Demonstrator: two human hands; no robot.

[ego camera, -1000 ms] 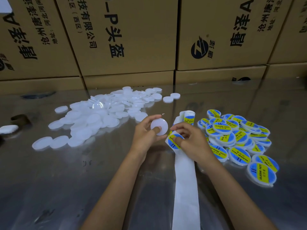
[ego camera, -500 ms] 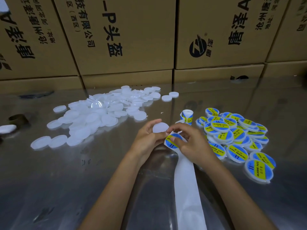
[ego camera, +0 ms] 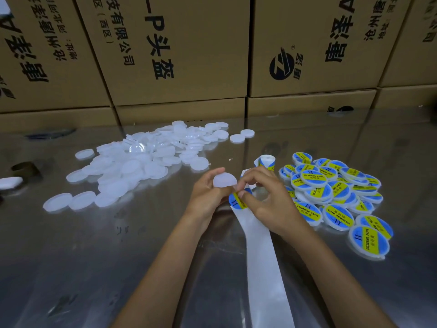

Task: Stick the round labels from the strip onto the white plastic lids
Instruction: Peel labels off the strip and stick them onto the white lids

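My left hand [ego camera: 208, 197] holds a bare white lid [ego camera: 224, 180] upright between thumb and fingers at the table's middle. My right hand [ego camera: 269, 200] pinches a round blue and yellow label [ego camera: 237, 200] at the edge of the white backing strip [ego camera: 264, 252], just below the lid. The strip runs from a small roll [ego camera: 267, 162] behind my hands toward me. A heap of plain white lids [ego camera: 142, 164] lies to the left. Several labelled lids [ego camera: 331, 195] are piled to the right.
Stacked cardboard boxes [ego camera: 179, 55] wall off the back of the shiny metal table [ego camera: 118, 256]. A dark small object [ego camera: 23, 169] and a white piece [ego camera: 9, 183] sit at the far left edge.
The lid in my left hand has tilted and come closer to the label. My right fingers have shifted on the label at the strip's edge. Camera moved slightly nearer.
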